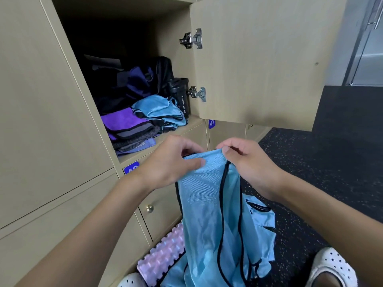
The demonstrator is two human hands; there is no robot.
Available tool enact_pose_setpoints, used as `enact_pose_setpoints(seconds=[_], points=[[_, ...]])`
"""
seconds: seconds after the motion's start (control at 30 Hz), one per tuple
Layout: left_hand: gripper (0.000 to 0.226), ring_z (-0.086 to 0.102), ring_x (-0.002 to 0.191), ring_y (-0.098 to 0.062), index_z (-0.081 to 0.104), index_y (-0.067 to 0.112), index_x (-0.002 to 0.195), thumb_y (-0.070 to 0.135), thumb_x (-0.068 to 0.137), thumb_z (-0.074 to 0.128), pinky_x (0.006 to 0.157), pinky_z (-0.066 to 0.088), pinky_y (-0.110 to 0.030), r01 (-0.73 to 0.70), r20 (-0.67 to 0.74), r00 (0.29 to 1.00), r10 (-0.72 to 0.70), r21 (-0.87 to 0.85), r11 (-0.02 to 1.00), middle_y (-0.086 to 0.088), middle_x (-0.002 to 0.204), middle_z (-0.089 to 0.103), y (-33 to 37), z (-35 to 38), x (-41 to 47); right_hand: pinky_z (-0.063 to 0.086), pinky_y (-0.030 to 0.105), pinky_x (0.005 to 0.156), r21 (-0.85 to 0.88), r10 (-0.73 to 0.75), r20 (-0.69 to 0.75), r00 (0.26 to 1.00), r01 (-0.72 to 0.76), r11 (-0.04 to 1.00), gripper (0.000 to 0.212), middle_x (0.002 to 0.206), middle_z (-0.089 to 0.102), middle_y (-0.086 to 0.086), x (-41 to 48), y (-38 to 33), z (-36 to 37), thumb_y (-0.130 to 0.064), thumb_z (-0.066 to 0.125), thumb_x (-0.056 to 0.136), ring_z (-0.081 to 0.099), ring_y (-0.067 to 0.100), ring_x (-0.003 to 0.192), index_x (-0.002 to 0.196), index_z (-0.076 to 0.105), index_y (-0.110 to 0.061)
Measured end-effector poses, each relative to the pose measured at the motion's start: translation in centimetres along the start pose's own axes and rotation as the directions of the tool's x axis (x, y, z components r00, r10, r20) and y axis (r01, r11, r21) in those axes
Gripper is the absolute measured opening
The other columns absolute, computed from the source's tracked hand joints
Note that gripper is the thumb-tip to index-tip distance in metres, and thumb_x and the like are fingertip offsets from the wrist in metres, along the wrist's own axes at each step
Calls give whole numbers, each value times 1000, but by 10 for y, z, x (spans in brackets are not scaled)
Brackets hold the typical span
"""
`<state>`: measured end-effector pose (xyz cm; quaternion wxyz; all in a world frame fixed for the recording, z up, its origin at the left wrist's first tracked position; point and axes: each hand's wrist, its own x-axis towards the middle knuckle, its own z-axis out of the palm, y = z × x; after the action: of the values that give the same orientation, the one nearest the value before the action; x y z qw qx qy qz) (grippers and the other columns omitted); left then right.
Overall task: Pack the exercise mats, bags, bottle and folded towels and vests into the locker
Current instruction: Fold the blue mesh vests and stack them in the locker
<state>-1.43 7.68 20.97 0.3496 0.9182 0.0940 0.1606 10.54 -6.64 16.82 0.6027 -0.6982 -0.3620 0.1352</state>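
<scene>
The left hand (174, 160) pinches the top edge of a blue vest (207, 214), thumb in front and fingers curled behind. The right hand (246, 162) pinches the same edge just beside it between thumb and forefinger, its other fingers curled. The vest is held in front of and below the locker (174, 27). It hangs with its long axis vertical, the top edge at the hands and the black-trimmed lower end bunched near the floor.

The locker's door (259, 59) stands open to the right. Inside:
- A stack of purple and grey towels (124, 121) lies at the locker's front left.
- Folded blue vests (159, 110) lie at the locker's front, right of the towels.
- A black bottle (182, 96) stands upright against the locker's right wall, with "SPORT BOTTLE" running up its side.
- A purple and black bag (136, 79) sits at the locker's back, behind the cloth.

Below the locker's right corner is a blue label reading "47" (211, 123). Below its left corner is another label (131, 167) that seems to read "48", partly hidden by the left wrist.

On the floor below the locker lie a pink ridged mat (163, 257) and 1 more blue vest (261, 216).
</scene>
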Motion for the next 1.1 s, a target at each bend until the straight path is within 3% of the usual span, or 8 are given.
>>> enact_pose_setpoints(seconds=[0.33, 0.4, 0.5, 0.63, 0.8, 0.93, 1.03, 1.1], points=[[32, 40, 53, -5, 64, 14, 67, 35, 91, 68, 50, 31, -17, -62, -154, 984, 94, 199, 978, 6, 57, 49, -3, 0, -2, 42, 11, 79, 25, -65, -48, 997, 66, 998, 15, 93, 64, -13, -5, -4, 5, -22, 61, 95, 58, -8, 83, 109, 63, -19], [32, 40, 54, -6, 66, 12, 68, 34, 91, 68, 51, 32, -17, -74, -195, 974, 116, 210, 975, -2, 58, 53, -1, 1, -1, 49, 20, 88, 50, -83, 39, 996, 81, 995, 23, 100, 69, -8, -8, -3, 9, -24, 67, 90, 64, 2, 96, 112, 62, -20], [33, 37, 53, -8, 68, 8, 70, 34, 91, 69, 52, 32, -16, -69, -255, 960, 115, 184, 981, -13, 64, 60, 1, 1, -1, 52, 30, 74, -36, -139, 16, 990, 140, 990, 7, 86, 70, 7, -11, -2, 14, -10, 66, 90, 63, 17, 74, 96, 67, -14], [31, 34, 49, -6, 69, 9, 68, 35, 86, 74, 47, 29, -18, -54, -261, 962, 84, 120, 991, -4, 54, 50, 1, 0, -1, 35, 16, 53, -167, -179, -80, 981, 164, 972, 16, 60, 52, -5, -9, 2, 14, -9, 54, 96, 40, 2, 53, 86, 68, -10], [40, 22, 49, -9, 58, -1, 67, 29, 79, 81, 49, 21, -26, -10, -119, 993, 16, 48, 999, 11, 46, 25, -4, -7, -2, 45, 22, 64, -212, -199, -180, 963, 160, 964, 23, 83, 67, 4, -2, -5, 4, -8, 45, 100, 56, 14, 69, 96, 67, -14], [31, 37, 57, -8, 50, 11, 71, 26, 90, 70, 56, 34, -25, -56, -243, 968, 61, 25, 998, 3, 65, 45, -7, -2, 0, 48, 23, 71, -187, -168, -149, 974, 139, 972, 23, 92, 69, 4, -1, -9, 2, -10, 44, 101, 61, 14, 80, 102, 66, -16], [34, 57, 70, -5, 57, 18, 99, 37, 80, 78, 66, 48, -21, 1, -130, 991, -37, -268, 964, -1, 87, 63, -5, 11, -1, 48, 23, 66, -81, -172, -132, 976, 163, 983, 18, 93, 69, 5, -2, -10, 6, -8, 46, 101, 60, 7, 70, 106, 60, -18], [25, 58, 70, -9, 66, 16, 97, 33, 83, 78, 65, 48, -24, -6, -88, 996, -17, -253, 967, 0, 84, 66, -3, 18, -2, 43, 16, 60, -19, -163, -119, 980, 162, 987, 17, 90, 69, 8, -2, -10, 6, -7, 47, 100, 55, 0, 60, 111, 54, -18]])
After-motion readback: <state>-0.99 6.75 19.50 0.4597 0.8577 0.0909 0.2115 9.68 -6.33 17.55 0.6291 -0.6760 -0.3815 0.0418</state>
